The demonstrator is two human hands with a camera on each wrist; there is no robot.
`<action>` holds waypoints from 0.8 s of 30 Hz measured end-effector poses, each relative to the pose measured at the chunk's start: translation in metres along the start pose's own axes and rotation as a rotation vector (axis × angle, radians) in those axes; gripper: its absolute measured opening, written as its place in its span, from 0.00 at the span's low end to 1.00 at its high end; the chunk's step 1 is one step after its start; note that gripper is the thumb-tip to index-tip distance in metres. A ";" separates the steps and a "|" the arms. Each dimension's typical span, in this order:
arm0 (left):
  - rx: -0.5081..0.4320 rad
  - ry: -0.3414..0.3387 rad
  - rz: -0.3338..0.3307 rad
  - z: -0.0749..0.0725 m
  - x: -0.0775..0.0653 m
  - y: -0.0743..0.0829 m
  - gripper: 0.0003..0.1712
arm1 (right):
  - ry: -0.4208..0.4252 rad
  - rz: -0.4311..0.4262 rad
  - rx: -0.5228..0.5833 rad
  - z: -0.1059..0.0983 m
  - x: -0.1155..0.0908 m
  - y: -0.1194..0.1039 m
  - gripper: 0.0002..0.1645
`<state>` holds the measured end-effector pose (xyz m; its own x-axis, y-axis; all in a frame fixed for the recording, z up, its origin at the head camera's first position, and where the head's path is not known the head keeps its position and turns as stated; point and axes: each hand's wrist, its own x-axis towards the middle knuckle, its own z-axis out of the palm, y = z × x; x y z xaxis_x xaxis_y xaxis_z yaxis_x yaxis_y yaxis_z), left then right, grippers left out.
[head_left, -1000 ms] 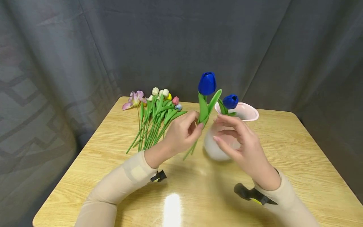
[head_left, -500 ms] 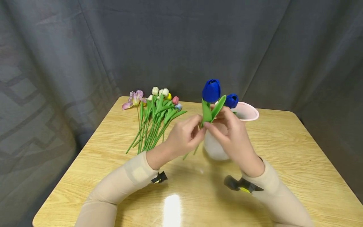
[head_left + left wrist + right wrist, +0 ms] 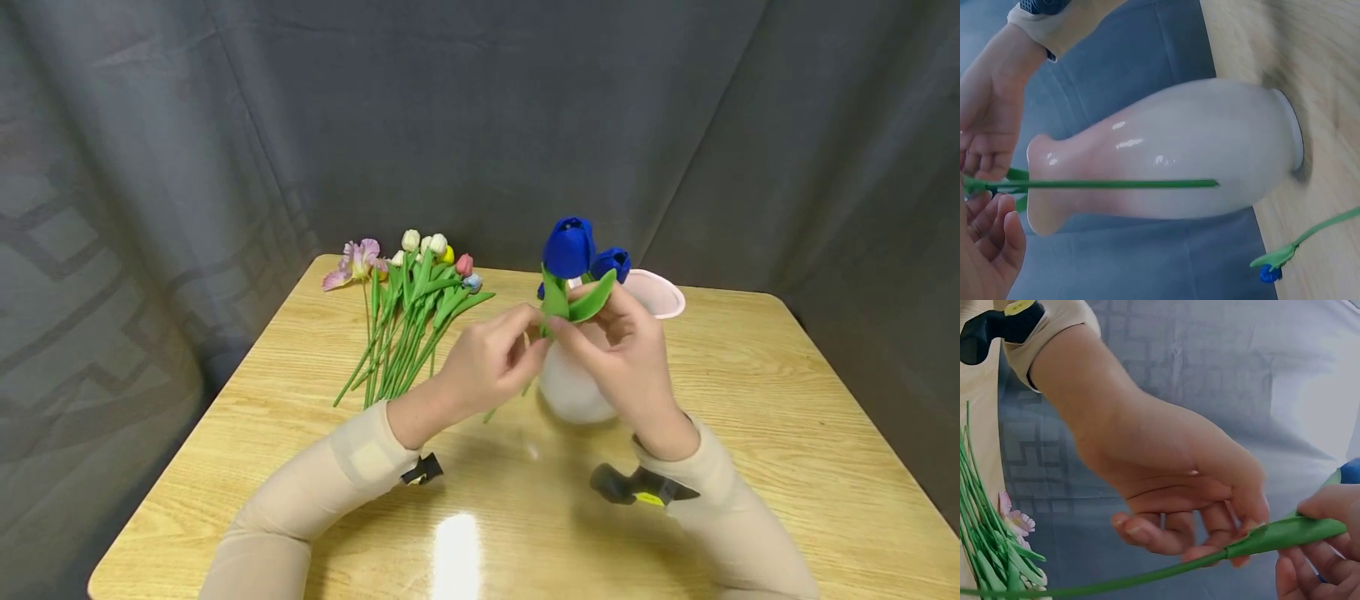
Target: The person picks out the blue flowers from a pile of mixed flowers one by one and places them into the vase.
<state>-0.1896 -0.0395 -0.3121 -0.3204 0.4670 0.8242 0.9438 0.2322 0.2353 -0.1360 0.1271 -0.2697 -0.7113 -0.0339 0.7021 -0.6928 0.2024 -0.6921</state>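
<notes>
An artificial blue tulip (image 3: 569, 248) is held upright between both hands in front of the vase. The left hand (image 3: 495, 354) pinches its stem just below the leaves. Thumb and fingers of the right hand (image 3: 626, 354) hold the base of a green leaf (image 3: 594, 298) on the same flower. Its bare stem (image 3: 1122, 184) crosses in front of the vase in the left wrist view. Behind the right hand, the white-and-pink vase (image 3: 576, 390) stands upright with another blue tulip (image 3: 612, 263) at its mouth. A further blue tulip (image 3: 1270, 273) lies on the table, mostly hidden in the head view.
Left of the hands, a bunch of artificial tulips (image 3: 420, 321) in white, yellow, pink and light blue lies on the wooden table (image 3: 262, 433). Beside it is a purple-pink flower (image 3: 356, 263). A grey curtain (image 3: 480, 125) hangs behind the table.
The right hand has come leftward from beside the vase and taken hold of the tulip's leaf. The bloom has shifted right and lower, and the leaf now bends out to the right.
</notes>
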 end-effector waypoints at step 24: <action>0.443 -1.081 -0.704 -0.009 -0.006 -0.054 0.28 | 0.244 -0.224 0.436 -0.031 -0.010 -0.028 0.16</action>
<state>-0.2382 -0.0629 -0.3249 -0.8150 0.5183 -0.2592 0.5161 0.8526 0.0821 -0.1063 0.1521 -0.2522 -0.5286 0.2089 0.8228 -0.8460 -0.2103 -0.4901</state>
